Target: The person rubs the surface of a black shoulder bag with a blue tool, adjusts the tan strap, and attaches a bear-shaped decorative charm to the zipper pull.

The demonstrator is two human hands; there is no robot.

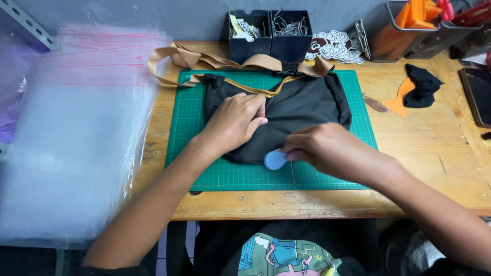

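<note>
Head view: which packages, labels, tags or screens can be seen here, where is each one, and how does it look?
Stack of clear plastic zip bags with pink seal lines: left of the green cutting mat.
Small round light-blue sticker: at the right hand fingertips, on the black fabric bag.
Brown-and-white cloud-shaped cutouts: at the back, beside two dark boxes.
Dark flat tablet-like device: right table edge.

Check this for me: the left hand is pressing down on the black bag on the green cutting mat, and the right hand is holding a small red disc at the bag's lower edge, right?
Not quite. In the head view, the disc in the right hand is light blue, not red. The left hand does press on the black bag on the green cutting mat.
</note>
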